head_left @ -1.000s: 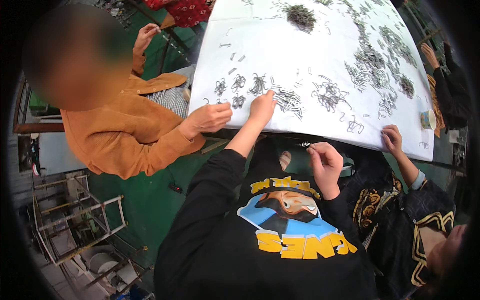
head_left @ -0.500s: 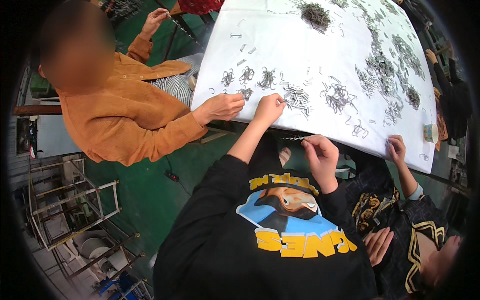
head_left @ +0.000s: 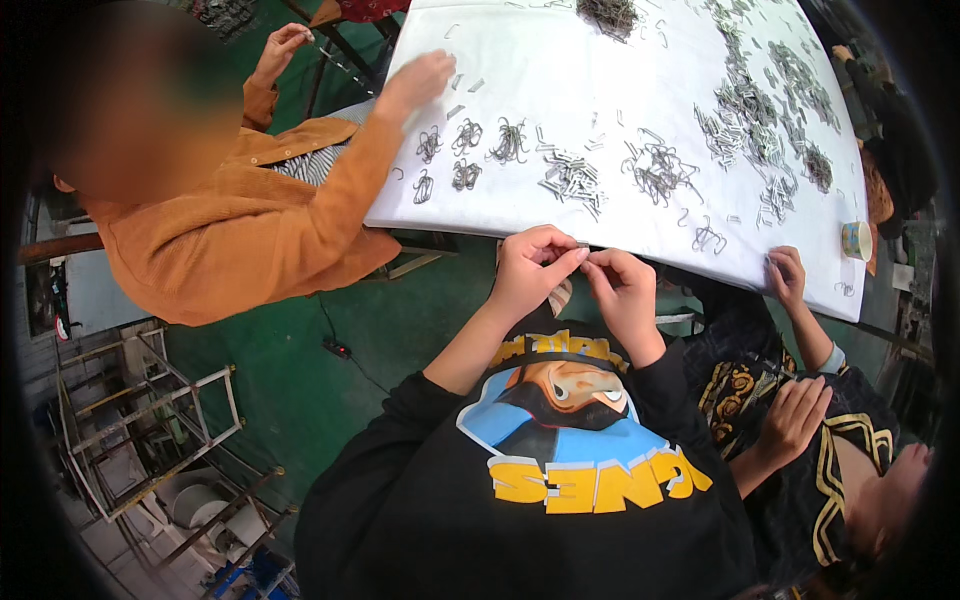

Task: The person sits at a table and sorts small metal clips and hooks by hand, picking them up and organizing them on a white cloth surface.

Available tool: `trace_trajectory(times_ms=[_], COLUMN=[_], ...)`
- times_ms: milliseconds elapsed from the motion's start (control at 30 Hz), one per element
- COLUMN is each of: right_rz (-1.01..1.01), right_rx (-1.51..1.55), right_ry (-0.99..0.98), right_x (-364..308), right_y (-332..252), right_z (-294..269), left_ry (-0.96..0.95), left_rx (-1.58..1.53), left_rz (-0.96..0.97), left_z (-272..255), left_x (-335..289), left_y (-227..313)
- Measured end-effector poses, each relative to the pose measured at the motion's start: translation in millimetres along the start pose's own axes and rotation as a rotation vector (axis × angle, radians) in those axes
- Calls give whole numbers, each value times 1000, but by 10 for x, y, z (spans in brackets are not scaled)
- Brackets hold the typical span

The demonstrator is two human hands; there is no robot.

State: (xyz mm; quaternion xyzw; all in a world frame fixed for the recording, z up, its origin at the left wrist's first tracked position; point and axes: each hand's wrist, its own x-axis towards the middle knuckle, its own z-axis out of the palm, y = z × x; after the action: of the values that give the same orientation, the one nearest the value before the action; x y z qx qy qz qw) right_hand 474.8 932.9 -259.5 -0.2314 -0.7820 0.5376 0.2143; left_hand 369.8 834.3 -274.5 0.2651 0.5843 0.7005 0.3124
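My left hand (head_left: 532, 270) and my right hand (head_left: 625, 298) meet just off the near edge of the white-covered table (head_left: 450, 205). Both are closed in a pinch, fingertips almost touching. A tiny grey metal piece (head_left: 583, 245) shows at the left fingertips. The short strip of linked metal pieces seen earlier in my right hand is now mostly hidden by the fingers. Closest on the table lies a heap of small straight metal pieces (head_left: 572, 180). Left of it are several bundles of curved wire hooks (head_left: 508, 141), and to the right a looser pile of hooks (head_left: 660, 172).
A person in an orange jacket (head_left: 250, 240) reaches over the table at left. Another in dark clothes (head_left: 780, 430) sits close on my right, one hand on the table edge. Larger metal piles (head_left: 750, 125) and a paper cup (head_left: 856, 240) lie right. Metal frames (head_left: 150, 420) stand lower left.
My left hand has left the heap of straight pieces and come back to my right hand, which has risen slightly. The orange-jacketed person's hand has moved farther up the table. The view has shifted slightly.
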Motion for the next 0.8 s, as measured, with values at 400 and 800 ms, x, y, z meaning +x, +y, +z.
trace_trajectory(times_ms=[400, 800], right_rz=[126, 279], right_rx=[-101, -847], right_ry=[225, 167], right_x=[630, 1586], right_y=[1007, 1263], right_z=[-482, -518], left_ry=[-44, -41], left_rx=[390, 391], left_rz=[319, 337], left_z=[-11, -40], left_x=[-85, -239], left_y=[240, 113])
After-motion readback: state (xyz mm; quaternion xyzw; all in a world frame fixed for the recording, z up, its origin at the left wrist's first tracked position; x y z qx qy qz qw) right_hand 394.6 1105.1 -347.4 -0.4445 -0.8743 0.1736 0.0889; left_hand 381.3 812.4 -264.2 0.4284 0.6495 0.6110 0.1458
